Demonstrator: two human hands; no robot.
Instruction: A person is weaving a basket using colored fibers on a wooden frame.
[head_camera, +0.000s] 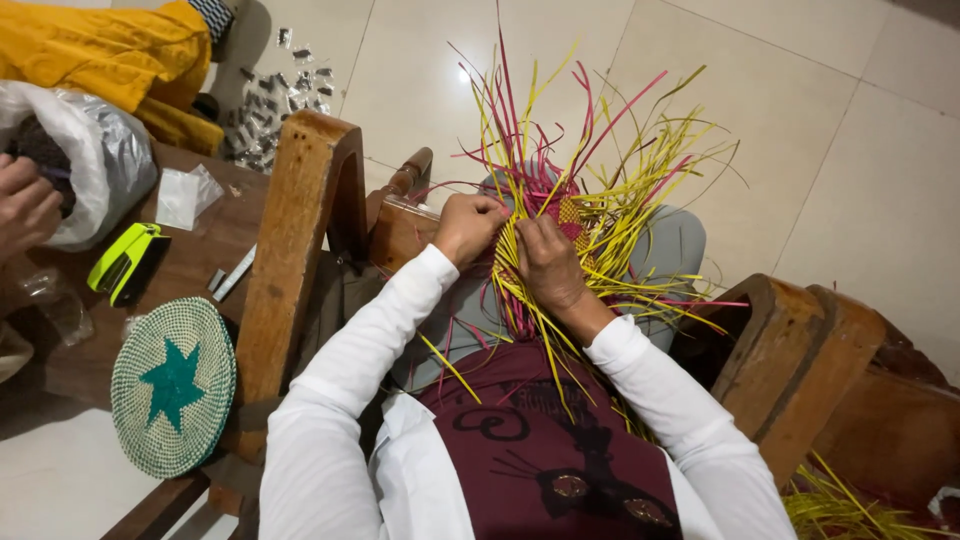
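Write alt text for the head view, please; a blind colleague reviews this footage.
Seen from above, a seated person's left hand and right hand work yellow and pink strips over their lap. A round woven mat with a teal star lies on the wooden table to the left.

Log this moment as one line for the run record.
left hand: gripping strips | right hand: pressing woven patch | work: yellow and pink strips on lap | nearby: round woven mat, stapler

A half-woven piece of yellow and pink strips (575, 225) rests on the person's lap, its small woven patch at the centre, loose ends fanning upward and outward in all directions
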